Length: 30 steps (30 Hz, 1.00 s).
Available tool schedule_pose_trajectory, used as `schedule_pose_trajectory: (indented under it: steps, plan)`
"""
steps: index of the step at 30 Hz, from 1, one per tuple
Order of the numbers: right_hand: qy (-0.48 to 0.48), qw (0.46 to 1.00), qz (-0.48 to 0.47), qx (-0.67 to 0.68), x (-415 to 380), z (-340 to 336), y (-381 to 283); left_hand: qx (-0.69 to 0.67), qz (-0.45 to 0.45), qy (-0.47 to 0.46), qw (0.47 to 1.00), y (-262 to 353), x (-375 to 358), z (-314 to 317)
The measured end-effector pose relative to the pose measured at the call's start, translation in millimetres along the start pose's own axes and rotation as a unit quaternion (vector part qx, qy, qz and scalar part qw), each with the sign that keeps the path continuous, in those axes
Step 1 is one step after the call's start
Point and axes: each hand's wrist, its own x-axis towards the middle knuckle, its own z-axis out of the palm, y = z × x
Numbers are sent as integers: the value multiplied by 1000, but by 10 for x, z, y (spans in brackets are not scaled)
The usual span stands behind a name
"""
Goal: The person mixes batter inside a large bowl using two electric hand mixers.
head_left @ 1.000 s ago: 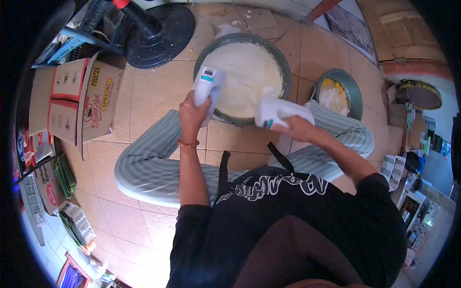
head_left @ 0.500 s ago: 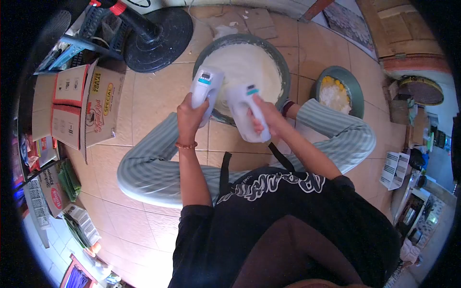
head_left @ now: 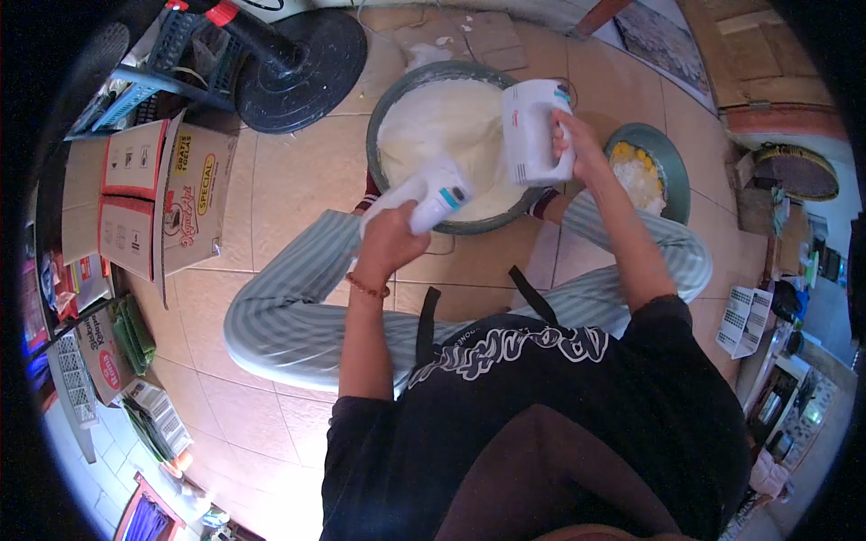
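A wide grey-green basin (head_left: 372,135) of pale, creamy batter (head_left: 433,117) sits on the tiled floor between my legs. My left hand (head_left: 393,242) is wrapped round the handle of a white hand mixer (head_left: 431,200) over the basin's near left side. My right hand (head_left: 577,144) grips a second white hand mixer (head_left: 530,131), held over the right rim and tilted on its side. The beaters of both mixers are hidden from view. To the right stands a smaller grey-green basin (head_left: 678,180) with white powder and yellow yolk-like lumps (head_left: 639,176).
An open cardboard box (head_left: 194,194) stands at left. Behind it is a black round stand base (head_left: 307,77) beside a blue crate (head_left: 135,99). Flattened cardboard (head_left: 492,41) lies beyond the large basin. My bent legs (head_left: 289,298) flank the basin.
My right hand has swung its mixer up and to the right, to the basin's right rim. My left hand has come down and turned its mixer toward the right.
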Motion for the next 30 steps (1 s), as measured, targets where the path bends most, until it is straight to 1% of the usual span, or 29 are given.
schedule_pose_trajectory:
  steps: [4,5,7,9,10,12,13,15,17,19,22,23,25,28,30]
  plan:
    - [52,986,-59,-148,371,128,-232,-29,65,-32,997,131,-34,260]
    - [37,978,-75,-192,473,165,-274,-42,80,-41,995,162,-20,311]
    - [5,955,-105,-277,661,253,-336,-37,56,-108,992,246,24,364]
    - [-25,952,-74,-296,855,420,-385,-22,33,-163,986,415,81,339]
    - [-40,950,-58,-305,892,560,-411,-36,49,-156,986,417,98,404]
    - [-81,932,-63,-347,877,867,-499,-64,80,-143,984,383,123,559]
    - [-102,922,-66,-368,836,1047,-565,-45,58,-175,982,453,157,533]
    - [-157,898,-49,-408,638,1408,-723,-63,69,-154,984,444,159,609]
    - [-201,875,-19,-440,705,1592,-694,-78,72,-142,984,449,156,637]
    - [-236,853,26,-464,1011,1692,-602,-90,69,-141,984,464,154,631]
    - [-312,780,44,-541,1269,1880,-471,-95,58,-150,982,471,148,642]
    - [-365,748,81,-548,1332,1940,-454,-104,59,-142,983,477,143,649]
    - [-382,716,98,-576,1395,2071,-320,-122,63,-125,983,485,135,659]
    - [-421,661,113,-611,1423,2202,-109,-122,51,-142,981,508,131,616]
    - [-459,606,137,-635,1413,2309,-18,-143,36,-135,980,496,122,655]
